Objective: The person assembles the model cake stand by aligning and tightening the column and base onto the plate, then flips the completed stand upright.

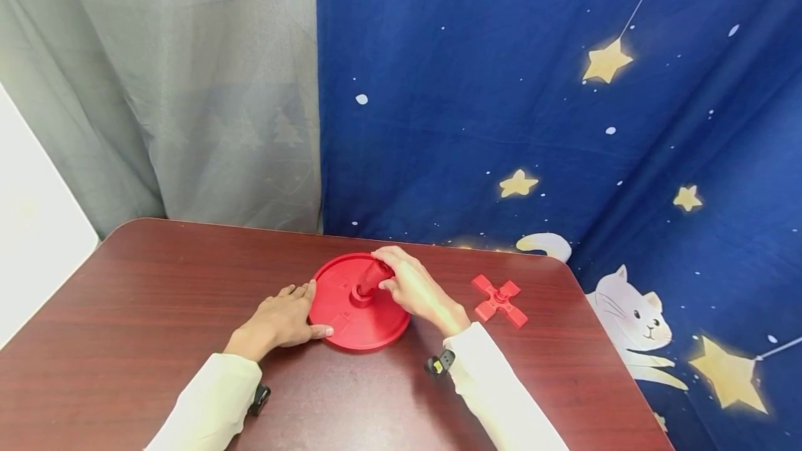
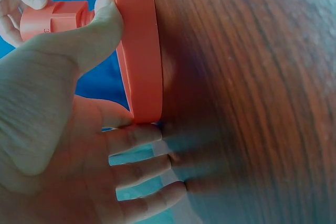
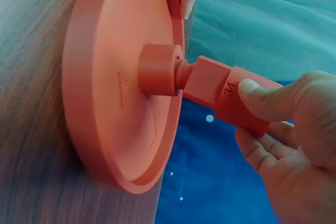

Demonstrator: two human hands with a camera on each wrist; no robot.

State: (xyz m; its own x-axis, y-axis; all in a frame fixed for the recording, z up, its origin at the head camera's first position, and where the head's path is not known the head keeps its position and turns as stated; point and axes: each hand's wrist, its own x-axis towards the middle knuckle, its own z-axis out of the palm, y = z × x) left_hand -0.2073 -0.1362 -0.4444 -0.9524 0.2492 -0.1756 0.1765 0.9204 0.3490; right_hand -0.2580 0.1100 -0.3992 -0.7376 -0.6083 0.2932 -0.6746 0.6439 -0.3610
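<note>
A round red base [image 1: 338, 312] with a raised rim lies on the table, a short socket [image 3: 157, 71] rising from its middle. My right hand [image 1: 410, 287] grips a red post [image 3: 210, 82] marked 34 between thumb and fingers. The post leans to the right, its narrow rounded end right at the socket's mouth. At the base's left side, my left hand [image 1: 282, 319] rests with its fingers straight and spread, touching the rim. Its thumb [image 2: 107, 14] lies at the rim's near edge, and its other fingertips reach down to the tabletop.
To the right on the brown table [image 1: 188, 284] lies a red cross-shaped piece [image 1: 500, 300] with a small raised hub. A grey curtain [image 1: 238, 89] and a blue starry curtain [image 1: 438, 124] hang behind the table's back edge.
</note>
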